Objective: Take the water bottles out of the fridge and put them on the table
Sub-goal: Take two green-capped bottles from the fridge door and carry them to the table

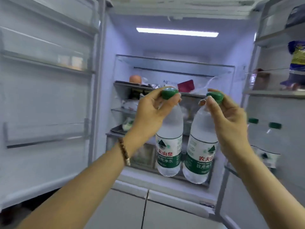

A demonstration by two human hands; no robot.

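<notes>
I face an open fridge with both doors swung wide. My left hand (152, 111) grips the green cap and neck of a clear water bottle (170, 146) with a green and white label. My right hand (226, 116) holds a second, matching water bottle (200, 156) the same way. Both bottles hang side by side in the air in front of the fridge's middle shelves. Two more green-capped bottles (265, 142) stand in the lower rack of the right door. The table is out of view.
The fridge shelves (158, 88) hold an orange fruit (135, 79), a dark red packet (185, 85) and bags. The right door racks carry a blue and yellow packet (297, 58). The left door racks (46, 134) look nearly bare. Drawer fronts (165, 204) lie below.
</notes>
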